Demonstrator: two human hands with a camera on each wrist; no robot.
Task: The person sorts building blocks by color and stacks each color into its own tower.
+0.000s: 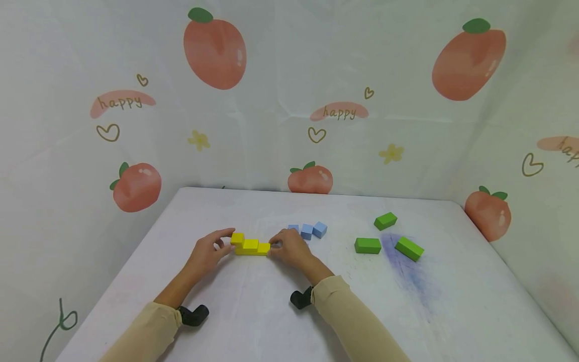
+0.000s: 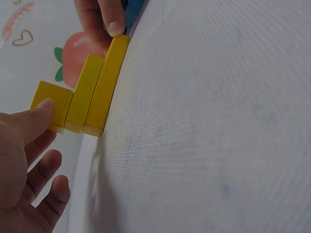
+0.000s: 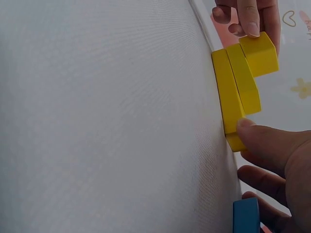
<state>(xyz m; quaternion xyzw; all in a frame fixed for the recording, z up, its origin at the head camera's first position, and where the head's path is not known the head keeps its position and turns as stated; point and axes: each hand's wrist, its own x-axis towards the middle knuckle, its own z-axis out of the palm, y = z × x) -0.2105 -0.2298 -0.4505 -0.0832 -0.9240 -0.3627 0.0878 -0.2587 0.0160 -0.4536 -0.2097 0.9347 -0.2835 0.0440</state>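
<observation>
Three yellow blocks form a stepped stack on the table: a long yellow block (image 1: 253, 253) at the bottom, a shorter yellow block (image 2: 84, 94) over it, and a yellow cube (image 1: 237, 238) on top at the left end. My left hand (image 1: 209, 254) holds the cube between thumb and fingers; the thumb lies on its near face in the left wrist view. With thumb and forefinger, my right hand (image 1: 291, 249) pinches the right end of the bottom block, as the right wrist view shows. Its other fingers are near a blue block (image 3: 246, 215).
Three small blue blocks (image 1: 319, 230) sit just behind the right hand, one partly covered by it. Farther right lie three green blocks (image 1: 368, 246), near a purple-blue stain (image 1: 407, 269) on the white table (image 1: 253, 322). A printed cloth (image 1: 271, 60) hangs behind the table.
</observation>
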